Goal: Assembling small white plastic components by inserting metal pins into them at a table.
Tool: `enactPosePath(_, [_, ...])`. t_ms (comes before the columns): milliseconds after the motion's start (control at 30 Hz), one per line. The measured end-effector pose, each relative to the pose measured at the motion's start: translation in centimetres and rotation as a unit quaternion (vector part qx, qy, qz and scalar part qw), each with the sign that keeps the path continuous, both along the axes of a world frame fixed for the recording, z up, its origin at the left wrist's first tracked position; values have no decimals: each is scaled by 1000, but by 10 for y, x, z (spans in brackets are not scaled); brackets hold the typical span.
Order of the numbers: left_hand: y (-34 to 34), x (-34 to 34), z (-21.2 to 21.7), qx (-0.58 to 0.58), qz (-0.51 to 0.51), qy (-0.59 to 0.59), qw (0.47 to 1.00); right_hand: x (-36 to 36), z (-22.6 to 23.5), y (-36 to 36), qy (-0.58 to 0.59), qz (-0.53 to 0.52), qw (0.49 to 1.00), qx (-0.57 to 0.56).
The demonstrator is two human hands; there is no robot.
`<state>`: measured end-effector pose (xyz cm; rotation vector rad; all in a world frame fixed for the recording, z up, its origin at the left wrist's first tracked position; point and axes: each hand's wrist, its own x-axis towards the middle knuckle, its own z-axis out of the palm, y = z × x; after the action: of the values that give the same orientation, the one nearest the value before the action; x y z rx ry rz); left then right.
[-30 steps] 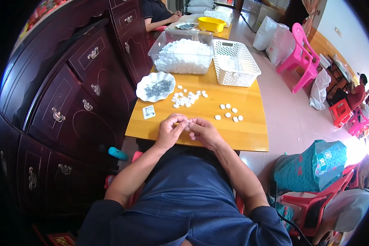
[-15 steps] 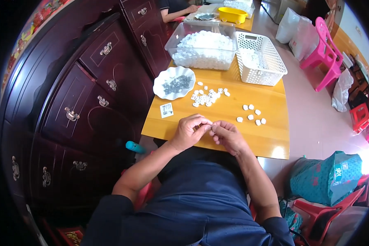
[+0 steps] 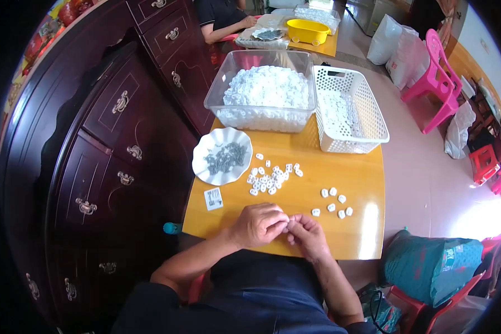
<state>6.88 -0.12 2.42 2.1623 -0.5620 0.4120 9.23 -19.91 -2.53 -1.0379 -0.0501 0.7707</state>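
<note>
Fingers of left hand and right hand pinch closed around a mostly hidden small white piece over the bench's near edge, where a loose grip could drop it.

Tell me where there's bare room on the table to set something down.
Bare tabletop lies between the scattered white pieces and the group of seven to their right, between that group and the white perforated basket, and at the near right corner beside the right hand. Crowded: the far edge, under the clear bin, and left, around the scalloped dish.
</note>
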Motion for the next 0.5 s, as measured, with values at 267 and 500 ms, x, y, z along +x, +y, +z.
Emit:
enactPosePath(267, [9, 31, -1, -117, 14, 131, 984, 25, 4, -2, 12, -95, 995, 16])
enactPosePath(500, [3, 40, -13, -128, 10, 152, 980, 22, -4, 14, 24, -110, 993, 21])
